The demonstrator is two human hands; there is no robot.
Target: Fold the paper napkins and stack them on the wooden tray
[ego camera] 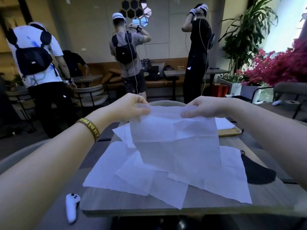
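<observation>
I hold one thin white paper napkin (174,140) up by its top corners, and it hangs unfolded above the table. My left hand (131,107) pinches its upper left corner. My right hand (204,107) pinches the upper right corner. Beneath it several unfolded white napkins (132,173) lie spread and overlapping on the table. The wooden tray (232,132) sits at the far right of the table, with a white napkin stack (223,124) lying on it, partly hidden behind the raised napkin.
A white controller (72,207) lies at the table's near left edge. A black face mask (256,172) rests on the grey table (274,195) at the right. Three people with backpacks stand beyond the table, among chairs, other tables and potted plants.
</observation>
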